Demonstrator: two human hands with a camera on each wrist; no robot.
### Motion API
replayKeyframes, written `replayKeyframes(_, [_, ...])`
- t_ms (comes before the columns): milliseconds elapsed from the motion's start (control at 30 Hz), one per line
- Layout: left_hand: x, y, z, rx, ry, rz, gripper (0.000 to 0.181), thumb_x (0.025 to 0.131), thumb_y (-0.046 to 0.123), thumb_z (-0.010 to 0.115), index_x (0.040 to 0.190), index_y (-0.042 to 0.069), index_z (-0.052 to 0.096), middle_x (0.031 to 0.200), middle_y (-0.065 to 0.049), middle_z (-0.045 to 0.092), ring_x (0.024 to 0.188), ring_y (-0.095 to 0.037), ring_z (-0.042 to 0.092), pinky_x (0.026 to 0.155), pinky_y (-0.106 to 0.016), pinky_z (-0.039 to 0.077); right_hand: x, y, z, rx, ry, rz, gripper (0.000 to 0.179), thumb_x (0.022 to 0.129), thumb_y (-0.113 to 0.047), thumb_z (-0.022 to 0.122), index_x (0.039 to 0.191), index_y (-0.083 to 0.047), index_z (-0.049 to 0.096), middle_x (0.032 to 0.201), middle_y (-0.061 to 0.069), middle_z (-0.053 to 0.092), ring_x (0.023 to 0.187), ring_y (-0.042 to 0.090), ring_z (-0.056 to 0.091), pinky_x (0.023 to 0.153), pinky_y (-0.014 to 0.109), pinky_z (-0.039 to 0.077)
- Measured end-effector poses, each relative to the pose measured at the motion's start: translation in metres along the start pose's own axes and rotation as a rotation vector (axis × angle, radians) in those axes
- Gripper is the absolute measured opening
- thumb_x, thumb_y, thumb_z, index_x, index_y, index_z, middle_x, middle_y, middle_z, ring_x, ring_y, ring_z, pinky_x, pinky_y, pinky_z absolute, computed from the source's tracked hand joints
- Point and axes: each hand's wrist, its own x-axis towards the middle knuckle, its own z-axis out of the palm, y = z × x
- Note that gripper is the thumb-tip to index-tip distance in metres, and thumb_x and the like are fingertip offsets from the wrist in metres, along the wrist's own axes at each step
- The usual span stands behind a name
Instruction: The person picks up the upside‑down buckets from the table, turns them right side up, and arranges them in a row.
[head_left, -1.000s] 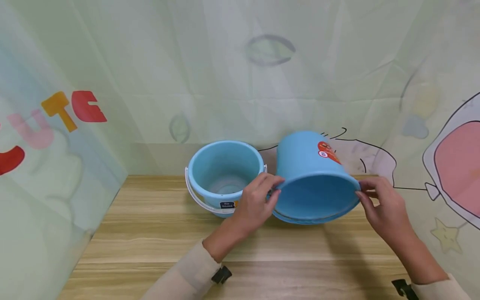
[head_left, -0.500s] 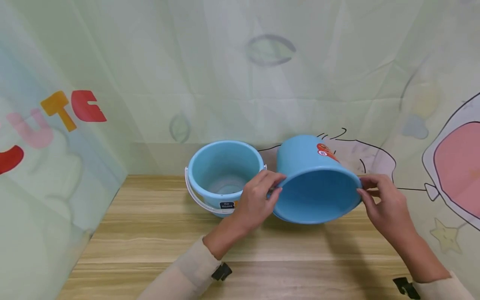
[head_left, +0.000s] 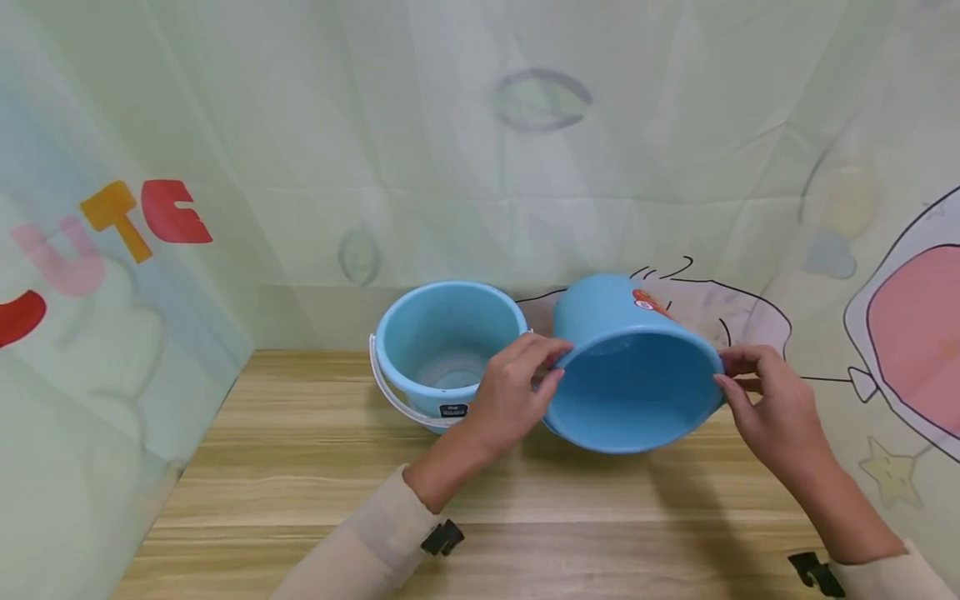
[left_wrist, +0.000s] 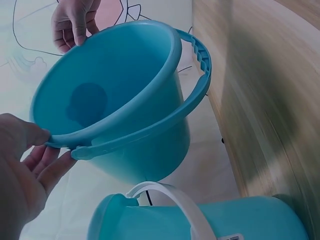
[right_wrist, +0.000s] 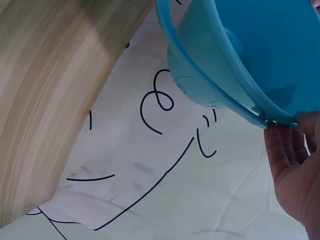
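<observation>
A blue bucket (head_left: pixel 637 396) is tipped on its side, its mouth facing me, a red sticker on its outer wall. My left hand (head_left: pixel 513 392) pinches the left of its rim; my right hand (head_left: pixel 772 408) pinches the right. In the left wrist view the bucket's blue handle (left_wrist: pixel 150 131) hangs away from the rim, near the left fingers. The right wrist view shows the right thumb over the rim and the fingers beneath. Just left of the tipped bucket, a second blue bucket (head_left: pixel 401 333) with a white handle (head_left: pixel 390 392) stands upright, partly covered by my left hand.
The buckets are on a wooden table (head_left: pixel 300 483). Behind it hangs a pale green printed cloth (head_left: pixel 420 150), close to both buckets. Another side of cloth with coloured letters (head_left: pixel 112 212) borders the table on the left.
Both hands keep their hold on the rim. The bucket has tilted further, its mouth turning up toward me and its base sinking. The handle no longer shows below the mouth in the head view.
</observation>
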Motion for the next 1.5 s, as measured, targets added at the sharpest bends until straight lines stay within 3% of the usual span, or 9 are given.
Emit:
replayKeyframes(500, [0.007, 0.006, -0.006, -0.004, -0.071, -0.129, 0.03, 0.09, -0.004, 0.075, 0.12, 0.002, 0.072, 0.103, -0.009, 0.07, 0.092, -0.018, 0.068, 0.071, -0.024, 0.061, 0.007, 0.001, -0.001, 0.002, -0.038, 0.02, 0.037, 0.086, 0.013, 0.074, 0.119, 0.008, 0.059, 0.109, 0.023, 0.067, 0.092, 0.033, 0.065, 0.079, -0.008, 0.035])
replayKeyframes(700, [0.011, 0.005, -0.005, -0.036, -0.104, -0.193, 0.029, 0.09, -0.002, 0.076, 0.118, 0.003, 0.072, 0.099, -0.007, 0.069, 0.089, -0.017, 0.067, 0.074, -0.021, 0.058, 0.012, 0.002, -0.003, 0.003, -0.066, 0.025, 0.036, 0.087, 0.013, 0.073, 0.12, 0.008, 0.059, 0.107, 0.024, 0.066, 0.091, 0.04, 0.068, 0.077, -0.009, 0.035])
replayKeyframes(867, [0.014, 0.004, -0.006, -0.042, -0.135, -0.232, 0.029, 0.091, 0.0, 0.076, 0.12, 0.003, 0.072, 0.098, -0.008, 0.07, 0.088, -0.016, 0.068, 0.078, -0.02, 0.058, 0.016, 0.001, -0.005, -0.009, -0.089, 0.026, 0.034, 0.088, 0.012, 0.073, 0.119, 0.008, 0.059, 0.106, 0.023, 0.066, 0.091, 0.038, 0.068, 0.074, -0.007, 0.038])
replayKeyframes(933, [0.015, 0.004, -0.007, -0.043, -0.146, -0.246, 0.03, 0.091, 0.001, 0.076, 0.121, 0.003, 0.071, 0.099, -0.008, 0.07, 0.088, -0.016, 0.068, 0.079, -0.02, 0.058, 0.017, 0.001, -0.005, -0.017, -0.103, 0.036, 0.033, 0.089, 0.01, 0.072, 0.12, 0.007, 0.059, 0.106, 0.023, 0.066, 0.092, 0.037, 0.067, 0.073, 0.004, 0.052])
replayKeyframes(1000, [0.016, 0.004, -0.007, -0.043, -0.155, -0.254, 0.031, 0.091, 0.001, 0.076, 0.122, 0.002, 0.071, 0.1, -0.008, 0.07, 0.088, -0.017, 0.068, 0.079, -0.02, 0.058, 0.019, 0.001, -0.006, -0.024, -0.121, 0.051, 0.032, 0.091, 0.009, 0.071, 0.12, 0.007, 0.059, 0.107, 0.023, 0.066, 0.094, 0.038, 0.068, 0.072, 0.024, 0.062])
replayKeyframes(1100, [0.018, 0.003, -0.007, -0.047, -0.17, -0.268, 0.031, 0.091, 0.001, 0.075, 0.122, 0.002, 0.071, 0.101, -0.009, 0.07, 0.088, -0.017, 0.069, 0.079, -0.02, 0.058, 0.021, 0.001, -0.006, -0.025, -0.149, 0.074, 0.032, 0.092, 0.008, 0.07, 0.122, 0.008, 0.058, 0.109, 0.025, 0.065, 0.095, 0.041, 0.068, 0.07, 0.05, 0.061])
replayKeyframes(1200, [0.02, 0.003, -0.007, -0.061, -0.178, -0.284, 0.031, 0.091, 0.0, 0.075, 0.122, 0.002, 0.071, 0.101, -0.009, 0.07, 0.087, -0.017, 0.069, 0.078, -0.02, 0.059, 0.023, 0.001, -0.006, -0.02, -0.174, 0.1, 0.031, 0.093, 0.008, 0.069, 0.122, 0.008, 0.058, 0.109, 0.026, 0.065, 0.094, 0.043, 0.069, 0.068, 0.048, 0.062])
replayKeyframes(1333, [0.022, 0.002, -0.006, -0.086, -0.175, -0.309, 0.031, 0.091, -0.001, 0.075, 0.121, 0.001, 0.072, 0.1, -0.01, 0.07, 0.086, -0.019, 0.07, 0.079, -0.03, 0.063, 0.026, 0.003, -0.008, -0.014, -0.204, 0.128, 0.031, 0.094, 0.007, 0.069, 0.123, 0.007, 0.058, 0.108, 0.026, 0.065, 0.094, 0.044, 0.069, 0.066, 0.044, 0.063])
replayKeyframes(1500, [0.024, 0.001, -0.005, -0.12, -0.175, -0.351, 0.03, 0.091, -0.001, 0.074, 0.121, 0.002, 0.073, 0.099, -0.01, 0.071, 0.085, -0.019, 0.071, 0.074, -0.025, 0.061, 0.03, 0.003, -0.01, -0.008, -0.238, 0.142, 0.031, 0.095, 0.005, 0.068, 0.124, 0.006, 0.058, 0.11, 0.025, 0.065, 0.096, 0.042, 0.069, 0.069, 0.045, 0.063])
